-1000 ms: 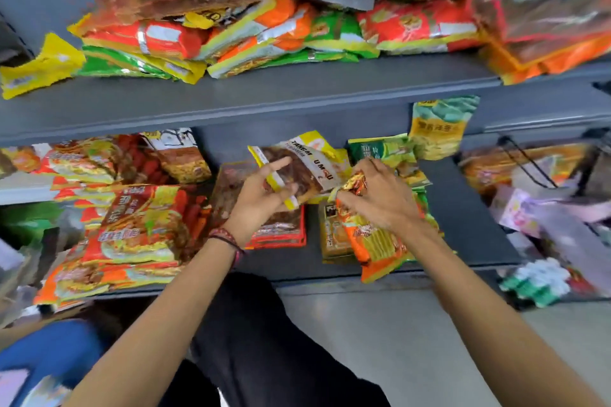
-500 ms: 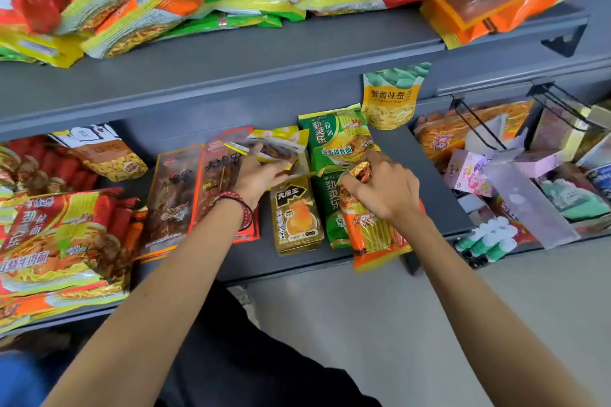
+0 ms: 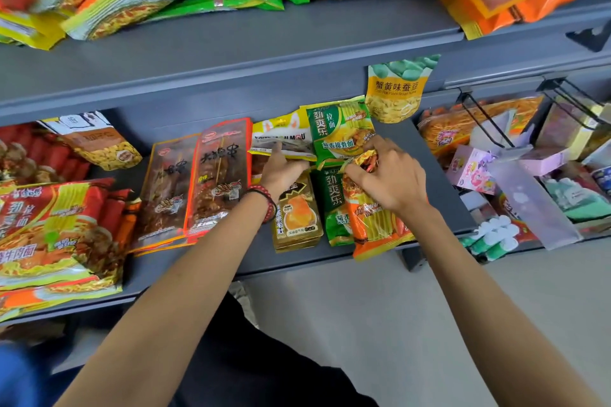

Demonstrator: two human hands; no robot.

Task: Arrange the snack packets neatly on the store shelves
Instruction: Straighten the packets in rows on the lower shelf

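On the lower shelf [image 3: 444, 198] the one broad bare patch is the grey strip right of centre, between the orange packet [image 3: 373, 228] and the shelf's right end, closed at the back by the broad-bean pouch [image 3: 395, 89] and flanked at far right by black wire dividers [image 3: 486, 122]. Left of it the green noodle packets [image 3: 340, 129], yellow-and-white packet [image 3: 281, 137], gold packet [image 3: 297, 218], skewer packets [image 3: 198, 182] and noodle stack [image 3: 49, 235] crowd together, leaving a small grey gap left of the skewers. The upper shelf [image 3: 264, 43] overhangs the back row, its front strip bare across the middle.
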